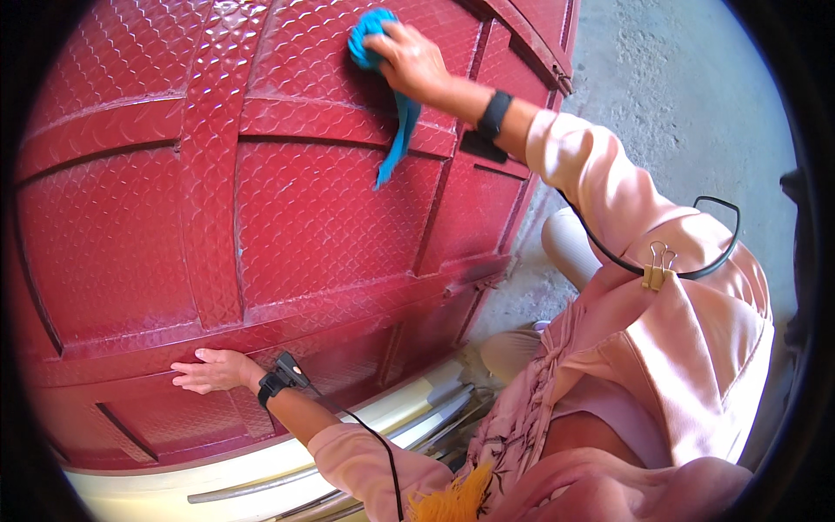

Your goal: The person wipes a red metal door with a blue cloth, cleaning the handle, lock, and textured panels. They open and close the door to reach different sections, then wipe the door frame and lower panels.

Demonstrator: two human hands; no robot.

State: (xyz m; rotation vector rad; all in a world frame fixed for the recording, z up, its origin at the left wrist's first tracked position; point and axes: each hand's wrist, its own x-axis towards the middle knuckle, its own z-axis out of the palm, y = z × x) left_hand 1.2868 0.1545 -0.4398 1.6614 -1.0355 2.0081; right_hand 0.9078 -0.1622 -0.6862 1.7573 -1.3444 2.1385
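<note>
My right hand (414, 62) grips a crumpled blue cloth (368, 39) against the upper part of a red metal door (326, 215); a loose strip of the cloth hangs below the hand. The door has an embossed scale-like pattern, raised bars and recessed panels. Lower left, my left hand (215, 372) lies at a horizontal rail of the door, fingers spread and holding nothing. A black band with a small device (290, 370) and a cable is on the left wrist; another black band (494, 115) is on the right.
Long pale strips and metal bars (261, 486) lie along the door's lower edge in the picture. Grey concrete floor (652, 98) shows at the right. A black cable loop (714, 261) and a binder clip (655, 274) sit on the pink clothing. A latch part (561, 79) projects from the door's edge.
</note>
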